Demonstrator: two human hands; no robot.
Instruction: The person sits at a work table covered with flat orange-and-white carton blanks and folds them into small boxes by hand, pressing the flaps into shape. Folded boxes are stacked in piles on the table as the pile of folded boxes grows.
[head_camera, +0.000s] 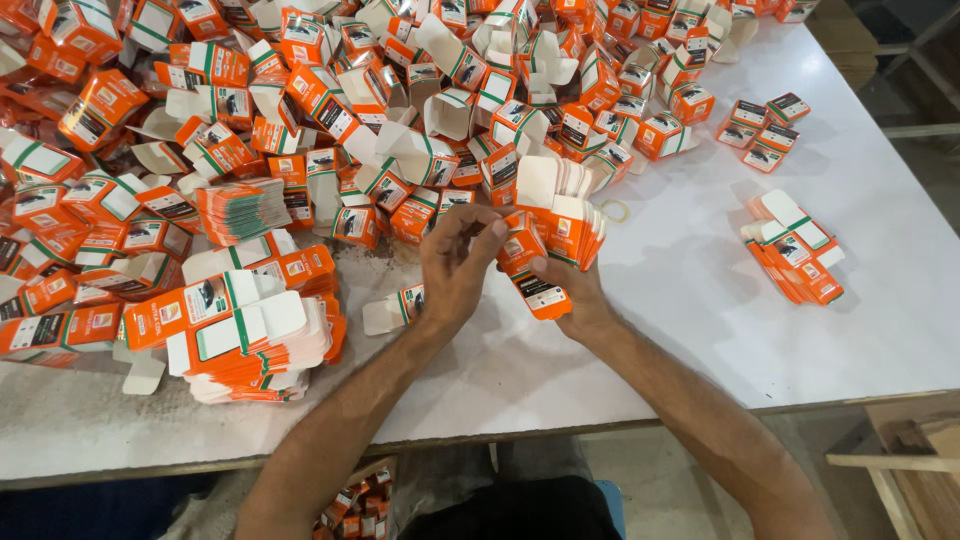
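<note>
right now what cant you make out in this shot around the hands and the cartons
Head view only:
- Palm of the left hand: turned away; its fingertips hide part of the orange carton.
- Right hand: mostly under that carton, so its grip is unclear.
- Pile of folded cartons: cut off by the top and left edges.
- Flat stack: print too small.
- Table underside: hidden.
</note>
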